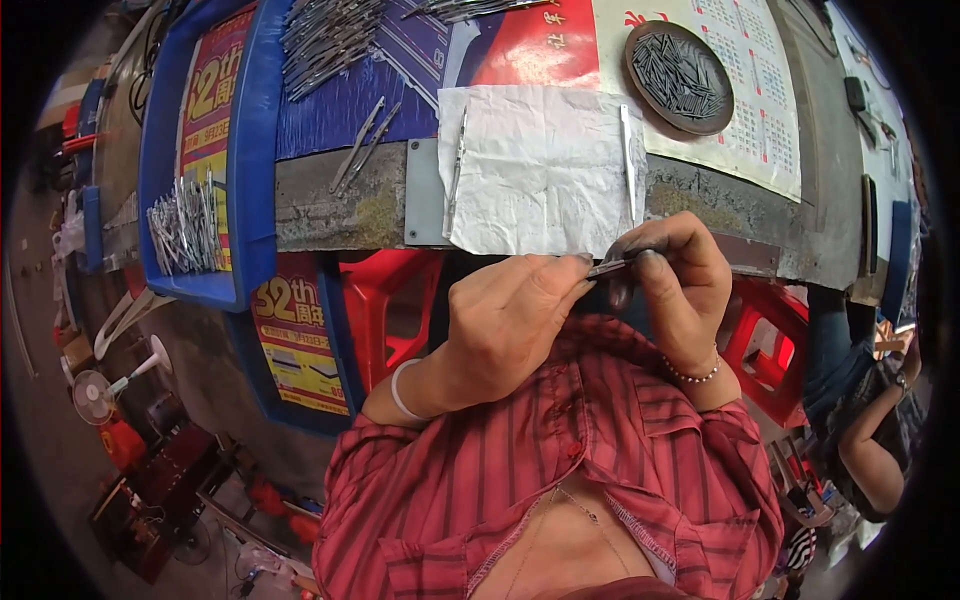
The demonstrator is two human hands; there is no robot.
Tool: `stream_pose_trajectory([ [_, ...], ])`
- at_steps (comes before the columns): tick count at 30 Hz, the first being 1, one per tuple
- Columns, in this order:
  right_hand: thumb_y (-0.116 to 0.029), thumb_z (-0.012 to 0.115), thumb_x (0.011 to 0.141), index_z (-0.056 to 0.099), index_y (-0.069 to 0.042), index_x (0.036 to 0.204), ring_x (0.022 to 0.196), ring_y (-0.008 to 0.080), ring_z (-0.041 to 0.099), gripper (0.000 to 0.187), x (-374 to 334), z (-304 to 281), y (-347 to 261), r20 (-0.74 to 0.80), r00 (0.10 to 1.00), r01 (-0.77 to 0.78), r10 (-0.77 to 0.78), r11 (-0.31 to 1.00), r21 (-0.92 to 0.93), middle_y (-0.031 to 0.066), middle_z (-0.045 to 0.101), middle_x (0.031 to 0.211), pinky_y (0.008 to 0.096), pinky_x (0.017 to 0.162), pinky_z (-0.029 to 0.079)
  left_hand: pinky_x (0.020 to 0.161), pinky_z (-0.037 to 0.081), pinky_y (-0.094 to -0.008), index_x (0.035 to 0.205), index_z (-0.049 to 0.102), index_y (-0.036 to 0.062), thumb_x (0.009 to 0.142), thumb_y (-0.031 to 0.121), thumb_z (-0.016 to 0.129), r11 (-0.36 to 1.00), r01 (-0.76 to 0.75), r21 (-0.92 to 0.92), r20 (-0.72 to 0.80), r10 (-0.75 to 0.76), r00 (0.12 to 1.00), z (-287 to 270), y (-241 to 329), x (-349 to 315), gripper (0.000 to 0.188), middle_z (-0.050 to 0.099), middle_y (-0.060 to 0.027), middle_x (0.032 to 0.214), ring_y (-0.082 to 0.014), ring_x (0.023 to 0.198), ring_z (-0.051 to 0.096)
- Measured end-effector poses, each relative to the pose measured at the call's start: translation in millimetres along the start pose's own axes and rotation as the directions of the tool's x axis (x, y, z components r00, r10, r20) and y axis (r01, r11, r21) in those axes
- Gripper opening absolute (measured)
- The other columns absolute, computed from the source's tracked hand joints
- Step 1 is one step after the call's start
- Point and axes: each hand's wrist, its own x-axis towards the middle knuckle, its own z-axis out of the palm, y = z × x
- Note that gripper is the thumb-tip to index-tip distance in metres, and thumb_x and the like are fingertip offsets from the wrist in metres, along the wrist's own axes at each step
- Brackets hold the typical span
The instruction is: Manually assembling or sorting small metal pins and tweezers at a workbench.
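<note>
Head view shows both bare hands meeting just off the near edge of a creased white paper sheet, with a slim dark metal piece between them. The left hand has its grip closed in a thumb-and-finger pinch on the piece's left part; the right hand pinches the other end, its fingertips darkened. Holding from two sides probably steadies so thin a part and lets it be turned finely; what lies under the fingertips is hidden.

One slender metal strip lies along the sheet's left side and a tweezer-like strip along its right, likely set apart so each can be picked up singly, the pale paper making them easy to see. Beyond the sheet's far right corner, a round brown dish gathers small dark pins, presumably so they cannot roll off the bench. Left of the sheet lie two loose metal strips; farther left, a blue tray corrals a bundle of shiny metal strips, its walls apparently containing them.
</note>
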Motion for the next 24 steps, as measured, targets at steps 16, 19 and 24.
stream_pose_trajectory([
  [16,-0.009,0.053,0.095,0.051,0.002,0.095,0.064,0.0072,0.054,0.011,3.6,-12.3,10.1,-0.015,0.999,-0.048,0.050,0.994,0.100,0.0060,0.059,0.080,0.0207,0.060,0.045,0.055,0.050,-0.0322,0.098,0.060,-0.0027,0.073,-0.004,0.070,0.958,-0.139,0.250,0.092,0.119,0.989,6.9,5.4,14.2,0.027,0.064,-0.0140,0.079,-0.0268,0.065,0.064],
  [19,-0.010,0.053,0.095,0.051,0.002,0.094,0.064,0.0074,0.054,0.011,7.1,-17.0,10.0,-0.051,0.997,-0.056,0.063,0.990,0.133,0.0058,0.059,0.080,0.0209,0.060,0.045,0.055,0.050,-0.0329,0.097,0.060,-0.0020,0.074,-0.004,0.069,0.956,-0.125,0.266,0.122,0.095,0.988,9.5,9.4,24.7,0.025,0.064,-0.0138,0.079,-0.0275,0.065,0.063],
  [24,-0.009,0.052,0.095,0.050,0.001,0.100,0.065,0.0081,0.056,0.012,12.8,-34.4,8.3,-0.098,0.993,-0.059,0.072,0.990,0.130,0.0068,0.061,0.084,0.0202,0.059,0.046,0.057,0.049,-0.0335,0.097,0.060,-0.0007,0.076,-0.006,0.066,0.980,-0.008,0.201,0.240,-0.041,0.970,10.6,17.1,51.5,0.023,0.062,-0.0146,0.080,-0.0293,0.066,0.063],
])
